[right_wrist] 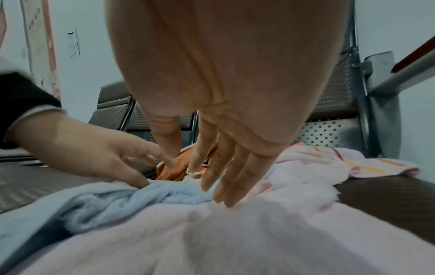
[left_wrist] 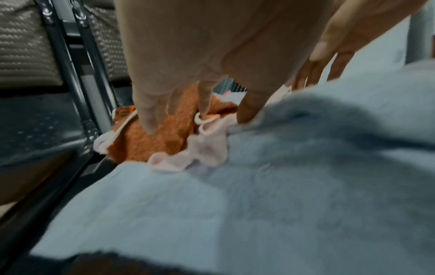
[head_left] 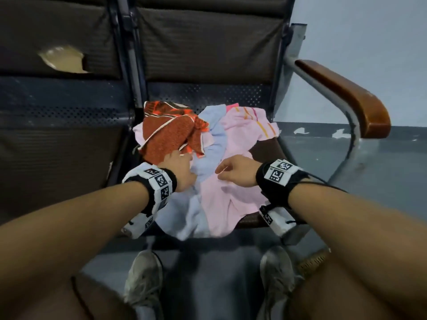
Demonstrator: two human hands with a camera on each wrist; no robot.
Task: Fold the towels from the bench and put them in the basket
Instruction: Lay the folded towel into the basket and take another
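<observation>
A heap of towels lies on the bench seat [head_left: 268, 148]. At its back left is a red-orange patterned towel [head_left: 168, 132] [left_wrist: 141, 147]. A light blue towel [head_left: 210, 155] [left_wrist: 259, 186] runs down the middle, and a pink towel [head_left: 231, 199] [right_wrist: 235, 238] covers the front right. A pink striped towel [head_left: 249, 121] [right_wrist: 329, 160] lies behind it. My left hand [head_left: 184, 159] [left_wrist: 200, 119] reaches with straight fingers onto the red-orange towel's near edge, thumb on the blue towel. My right hand [head_left: 221, 173] [right_wrist: 219, 188] hovers with straight fingers just over the pink towel, holding nothing.
A wooden armrest [head_left: 346, 95] on a metal tube bounds the seat on the right. The neighbouring seat [head_left: 57, 162] on the left has a torn backrest. My shoes [head_left: 143, 280] stand on the floor before the bench. A brown woven edge [head_left: 313, 262] shows low right.
</observation>
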